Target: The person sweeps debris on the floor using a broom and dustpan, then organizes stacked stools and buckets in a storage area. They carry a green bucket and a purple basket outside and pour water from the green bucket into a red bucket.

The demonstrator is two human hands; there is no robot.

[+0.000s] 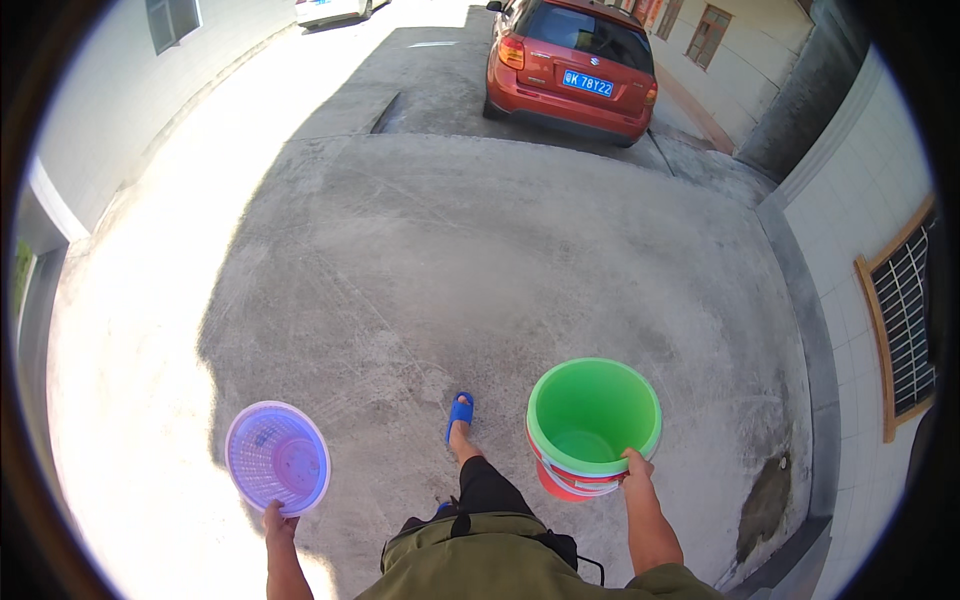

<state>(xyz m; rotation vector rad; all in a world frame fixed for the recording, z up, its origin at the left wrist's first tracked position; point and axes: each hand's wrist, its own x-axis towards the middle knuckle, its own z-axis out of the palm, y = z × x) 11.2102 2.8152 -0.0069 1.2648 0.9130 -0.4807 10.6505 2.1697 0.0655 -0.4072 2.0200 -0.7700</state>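
Observation:
At the lower left, my left hand (279,520) grips the near rim of a purple plastic basket (277,457) with slotted sides; the basket's open top faces up and nothing shows in it. My right hand (636,466) holds the near right rim of a green plastic bucket (592,409). That bucket is nested in a red bucket (559,484), whose lower side and pale handle show beneath it. The inside of the green bucket shows nothing in it. Both containers hang off the ground, one on each side of my body.
Grey concrete ground (480,262) spreads ahead, with a bright sunlit strip on the left. A red car (574,67) stands at the top, a white car (330,9) beyond. A tiled wall (855,375) with a barred window (907,315) lines the right. My foot wears a blue slipper (462,409).

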